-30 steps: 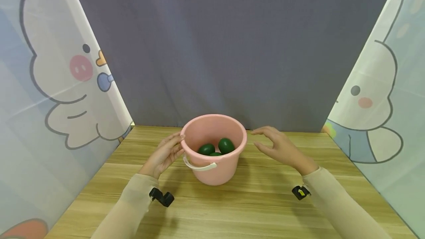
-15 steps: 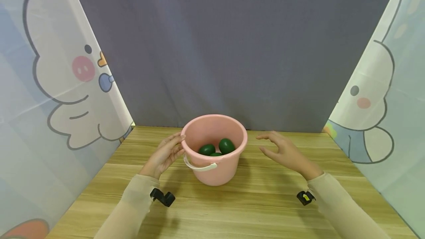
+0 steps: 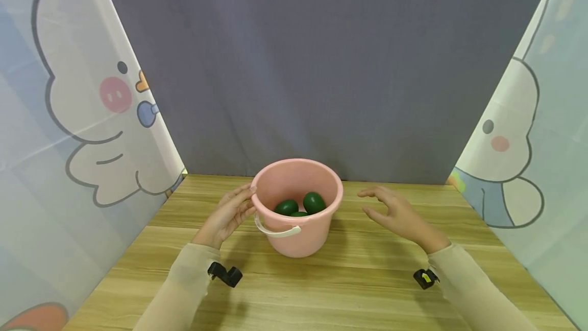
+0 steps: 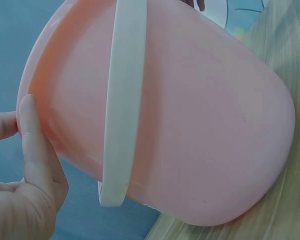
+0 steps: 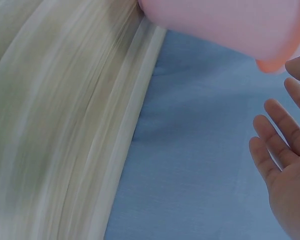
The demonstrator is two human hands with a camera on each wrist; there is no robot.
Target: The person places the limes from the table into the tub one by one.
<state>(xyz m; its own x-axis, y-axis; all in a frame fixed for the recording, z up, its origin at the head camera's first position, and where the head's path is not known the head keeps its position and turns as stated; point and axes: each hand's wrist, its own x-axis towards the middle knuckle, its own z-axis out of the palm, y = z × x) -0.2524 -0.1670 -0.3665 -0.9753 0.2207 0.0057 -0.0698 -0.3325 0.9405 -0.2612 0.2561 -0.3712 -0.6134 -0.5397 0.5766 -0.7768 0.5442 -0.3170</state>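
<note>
A pink bucket (image 3: pixel 298 236) stands upright on the wooden table, its white handle (image 3: pixel 279 232) hanging down at the front left. Inside lie dark green, smooth oval pieces (image 3: pixel 314 203), shaped like avocados; three show, one of them mostly hidden behind the front rim. My left hand (image 3: pixel 229 214) pinches the bucket's left rim, with thumb and finger on either side of it in the left wrist view. To the right of the bucket, my right hand (image 3: pixel 400 214) hovers apart from it, fingers spread and slightly bent, holding nothing.
The wooden table (image 3: pixel 321 295) reaches back to a dark grey cloth (image 3: pixel 294 65). Printed cartoon curtains (image 3: pixel 82 116) stand along the left and right sides. A black wrist mount (image 3: pixel 225 274) sits on each sleeve.
My right hand has drifted rightward and slightly down, away from the bucket's rim. The left hand and the bucket have stayed nearly still.
</note>
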